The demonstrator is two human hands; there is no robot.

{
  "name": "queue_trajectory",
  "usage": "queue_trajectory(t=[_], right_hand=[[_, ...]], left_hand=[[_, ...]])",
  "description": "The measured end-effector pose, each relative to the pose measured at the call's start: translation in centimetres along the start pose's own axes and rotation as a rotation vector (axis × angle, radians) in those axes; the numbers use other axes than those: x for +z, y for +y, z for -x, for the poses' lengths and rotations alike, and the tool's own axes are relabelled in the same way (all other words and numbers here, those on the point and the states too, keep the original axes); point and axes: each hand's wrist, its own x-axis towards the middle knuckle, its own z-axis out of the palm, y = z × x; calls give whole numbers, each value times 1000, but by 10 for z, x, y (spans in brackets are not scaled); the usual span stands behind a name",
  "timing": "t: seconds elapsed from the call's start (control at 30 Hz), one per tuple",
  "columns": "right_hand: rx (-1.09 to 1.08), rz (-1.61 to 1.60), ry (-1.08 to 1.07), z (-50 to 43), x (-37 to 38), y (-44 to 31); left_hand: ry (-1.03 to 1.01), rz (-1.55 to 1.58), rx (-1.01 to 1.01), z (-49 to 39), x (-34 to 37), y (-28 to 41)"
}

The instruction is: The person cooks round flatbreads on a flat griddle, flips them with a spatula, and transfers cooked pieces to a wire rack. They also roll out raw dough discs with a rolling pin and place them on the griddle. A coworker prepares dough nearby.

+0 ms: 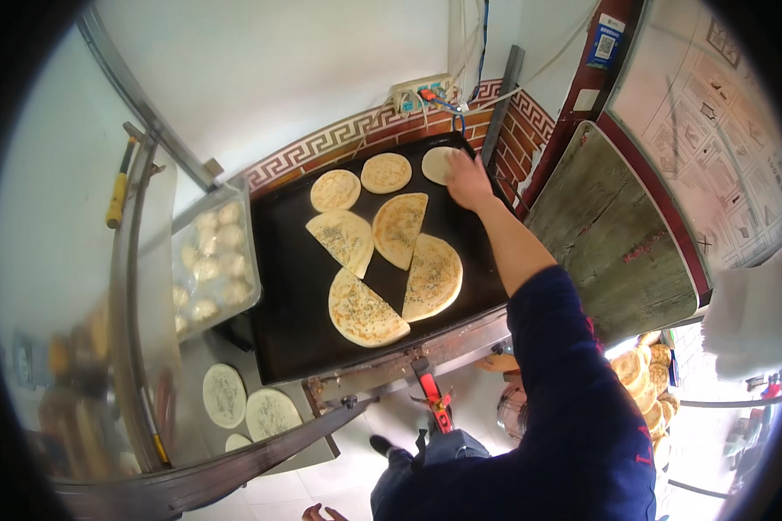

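My right hand [469, 181] is over the right edge of a small pale round flatbread [436, 165] at the far right corner of the black griddle [293, 325]; its fingers are blurred. Two more small round flatbreads, one at the far left [335, 191] and one in the middle [386, 173], lie in the same row. Nearer me are several cut pieces of larger, seed-sprinkled flatbread, among them a near left piece [363, 312] and a right piece [435, 277]. At the bottom edge, only the spread fingers of my left hand [322, 513] show, with nothing visible in them.
Left of the griddle stands a clear plastic tray [255, 286] of dough balls. Seeded dough rounds [272, 414] lie on a lower surface. A metal rail [287, 435] crosses the near left. Behind the griddle is a power strip [423, 93] with cables. Stacked flatbreads [632, 378] sit at right.
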Motion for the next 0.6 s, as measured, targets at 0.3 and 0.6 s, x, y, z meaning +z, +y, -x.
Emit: queue_trajectory(t=[0.3, 0.6], right_hand=[[-613, -870, -460, 231, -139, -71], [-664, -600, -513, 381, -203, -109]], left_hand=[[-504, 495, -183, 14, 66, 51], [-1318, 1008, -426, -41, 214, 199]])
